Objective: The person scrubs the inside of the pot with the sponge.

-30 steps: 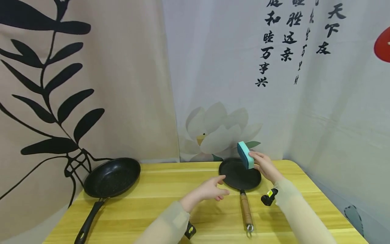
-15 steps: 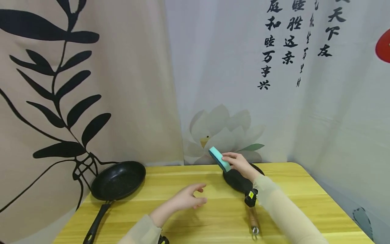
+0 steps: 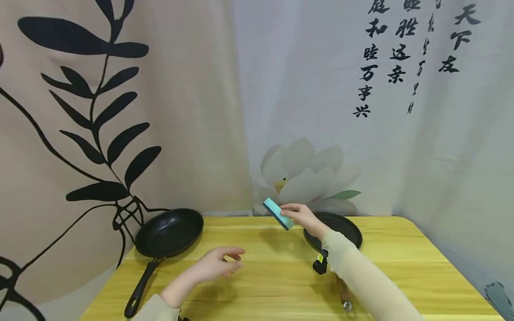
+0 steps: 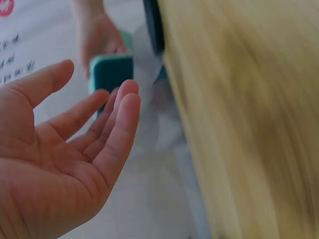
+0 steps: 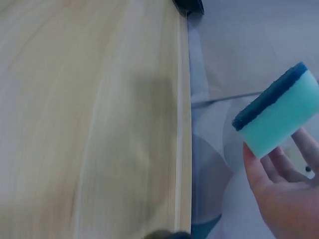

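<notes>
Head view: sponge [image 3: 276, 213] moved left of flat pan [image 3: 339, 224]
Right hand [image 3: 302, 216]: pinches sponge
Left hand [image 3: 217, 265]: fingers loosely apart
Sleeve [image 3: 363, 278]: overlaps flat pan

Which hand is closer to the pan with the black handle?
Left. The left hand hovers to the right of the black-handled pan; the right hand, holding the sponge, is farther right.

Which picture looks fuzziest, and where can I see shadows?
Left wrist view: looks fuzziest, with the tabletop smeary and the sponge soft-edged; right wrist view: a broad, blurry-edged shadow on the tabletop; head view: clearest, its black lettering fairly crisp, with faint shadows on the tabletop too.
</notes>
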Tool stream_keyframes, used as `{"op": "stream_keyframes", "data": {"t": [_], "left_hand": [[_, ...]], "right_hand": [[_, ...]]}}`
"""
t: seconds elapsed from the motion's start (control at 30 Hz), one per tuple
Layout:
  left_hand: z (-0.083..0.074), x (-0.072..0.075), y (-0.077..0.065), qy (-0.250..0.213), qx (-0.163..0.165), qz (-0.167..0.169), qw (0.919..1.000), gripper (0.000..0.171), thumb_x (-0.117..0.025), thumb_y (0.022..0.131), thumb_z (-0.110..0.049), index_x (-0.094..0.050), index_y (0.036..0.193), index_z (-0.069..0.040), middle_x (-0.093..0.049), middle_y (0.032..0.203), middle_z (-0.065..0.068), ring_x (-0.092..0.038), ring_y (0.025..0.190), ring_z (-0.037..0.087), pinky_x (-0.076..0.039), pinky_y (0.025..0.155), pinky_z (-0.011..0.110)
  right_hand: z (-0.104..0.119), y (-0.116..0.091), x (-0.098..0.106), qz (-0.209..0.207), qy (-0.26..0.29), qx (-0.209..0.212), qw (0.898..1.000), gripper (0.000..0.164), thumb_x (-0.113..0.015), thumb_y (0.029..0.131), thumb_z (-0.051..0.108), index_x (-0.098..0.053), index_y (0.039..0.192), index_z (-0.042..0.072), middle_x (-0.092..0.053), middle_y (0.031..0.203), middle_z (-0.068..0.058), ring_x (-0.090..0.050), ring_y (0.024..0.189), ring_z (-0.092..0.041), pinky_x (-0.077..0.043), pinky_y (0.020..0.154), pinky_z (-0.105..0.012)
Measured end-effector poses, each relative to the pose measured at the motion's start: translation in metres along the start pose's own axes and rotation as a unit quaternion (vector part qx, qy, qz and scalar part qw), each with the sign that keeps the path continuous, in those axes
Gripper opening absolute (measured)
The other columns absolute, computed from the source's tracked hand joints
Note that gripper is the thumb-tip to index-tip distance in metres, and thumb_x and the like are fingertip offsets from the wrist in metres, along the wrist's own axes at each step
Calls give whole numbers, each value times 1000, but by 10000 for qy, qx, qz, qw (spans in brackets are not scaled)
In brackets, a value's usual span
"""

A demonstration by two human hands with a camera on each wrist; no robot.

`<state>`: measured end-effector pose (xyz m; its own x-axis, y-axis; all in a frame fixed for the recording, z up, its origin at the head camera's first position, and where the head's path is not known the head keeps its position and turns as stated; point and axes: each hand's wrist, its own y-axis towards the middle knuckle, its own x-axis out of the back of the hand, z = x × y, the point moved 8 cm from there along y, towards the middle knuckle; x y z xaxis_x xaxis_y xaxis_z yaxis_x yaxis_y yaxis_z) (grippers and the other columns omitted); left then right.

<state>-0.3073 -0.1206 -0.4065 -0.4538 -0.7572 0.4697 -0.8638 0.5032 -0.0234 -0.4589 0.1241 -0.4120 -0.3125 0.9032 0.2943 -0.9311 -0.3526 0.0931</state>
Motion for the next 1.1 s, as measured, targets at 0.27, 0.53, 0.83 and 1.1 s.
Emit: {"op": "stream_keyframes", "data": {"t": [0.27, 0.53, 0.83, 1.1], "left_hand": [[14, 74, -46, 289, 19, -614, 9977, 46, -59, 98, -21, -52, 134, 8, -64, 110, 15, -62, 85, 24, -55, 67, 36], [37, 140, -96, 900, 665, -1609, 9806, 51, -60, 98, -23, -49, 133, 12, -66, 104, 14, -64, 84, 22, -54, 66, 35], [83, 167, -118, 2040, 1789, -1957, 9424, 55, -60, 96, -33, -55, 125, 13, -63, 112, 28, -65, 93, 36, -53, 78, 49], [106, 159, -122, 2297, 1828, -1930, 9363, 52, -64, 93, -26, -57, 116, 20, -64, 102, 29, -63, 92, 40, -52, 76, 50]], "right_hand": [[16, 11, -25, 189, -519, 220, 9982, 42, -67, 92, 33, -63, 128, 12, -63, 120, -6, -58, 110, -23, -46, 95, -48], [34, 29, -63, 442, -1019, 593, 9920, 44, -70, 90, 35, -64, 127, 13, -63, 121, -7, -61, 106, -21, -51, 89, -39], [51, 38, -115, 755, -1668, 1100, 9769, 41, -70, 89, 35, -66, 125, 16, -57, 125, -8, -59, 111, -29, -50, 90, -40], [51, 42, -158, 938, -1909, 1192, 9698, 38, -73, 86, 36, -69, 120, 20, -53, 125, -4, -55, 107, -27, -49, 87, -39]]}}
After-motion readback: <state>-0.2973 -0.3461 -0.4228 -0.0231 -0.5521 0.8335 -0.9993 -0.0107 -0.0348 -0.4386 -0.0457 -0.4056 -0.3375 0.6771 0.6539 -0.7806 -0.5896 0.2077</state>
